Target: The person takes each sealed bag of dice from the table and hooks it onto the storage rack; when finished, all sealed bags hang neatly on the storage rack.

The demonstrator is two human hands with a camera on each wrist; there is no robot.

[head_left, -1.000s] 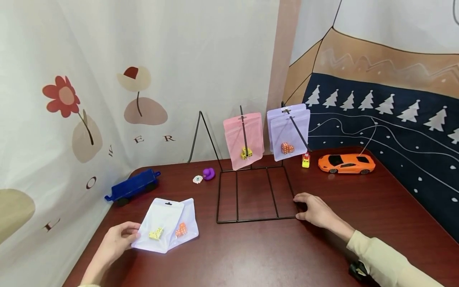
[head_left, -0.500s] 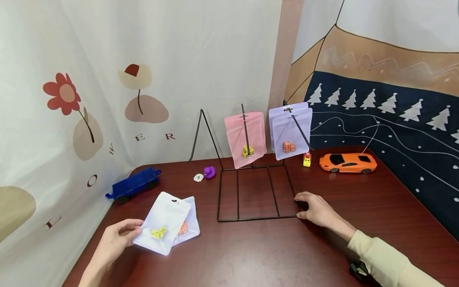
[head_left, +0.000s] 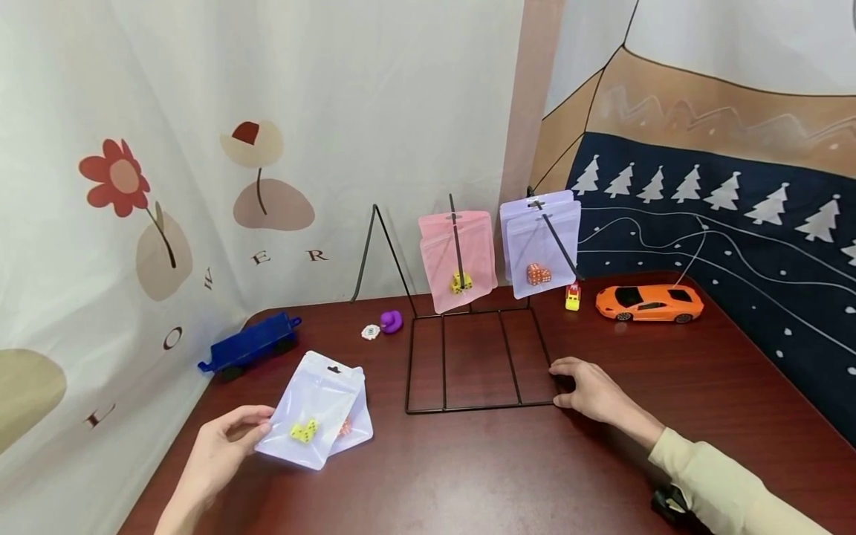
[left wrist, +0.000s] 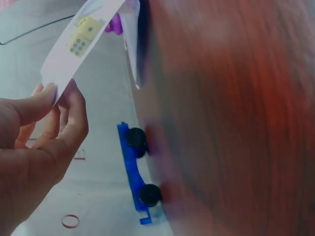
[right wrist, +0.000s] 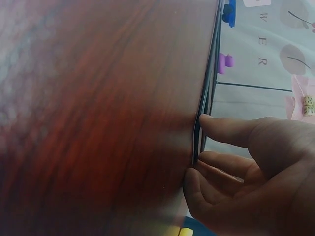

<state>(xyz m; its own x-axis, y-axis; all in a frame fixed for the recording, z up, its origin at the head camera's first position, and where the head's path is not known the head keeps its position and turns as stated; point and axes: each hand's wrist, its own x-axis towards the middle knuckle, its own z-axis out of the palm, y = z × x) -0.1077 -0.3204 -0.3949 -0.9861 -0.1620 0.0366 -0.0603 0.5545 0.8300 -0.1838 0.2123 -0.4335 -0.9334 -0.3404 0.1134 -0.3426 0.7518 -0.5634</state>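
Note:
My left hand (head_left: 224, 449) pinches the lower left edge of a pale lavender zip bag (head_left: 317, 397) between thumb and fingers. Yellow dice (left wrist: 83, 35) show inside this bag, which is tilted up off the table in the left wrist view. Partly behind it lies a second lavender bag (head_left: 360, 426) with orange dice. At the front right corner of a black wire rack (head_left: 461, 409), my right hand (head_left: 591, 390) holds the frame, thumb and fingers about the rod. Pink bags (head_left: 438, 256) with yellow dice hang on the middle hook, lavender bags (head_left: 521, 249) with orange dice on the right one.
The rack's left hook (head_left: 364, 253) carries no bag. A blue toy trailer (head_left: 249, 345) stands at the back left. Behind the rack's left side sit a purple duck (head_left: 391, 322) and a white chip (head_left: 371, 332). An orange toy car (head_left: 649, 304) and a small yellow-red toy (head_left: 573, 297) stand back right.
The held bag has lifted and shifted right with my left hand, covering more of the second bag. My right hand stays on the rack.

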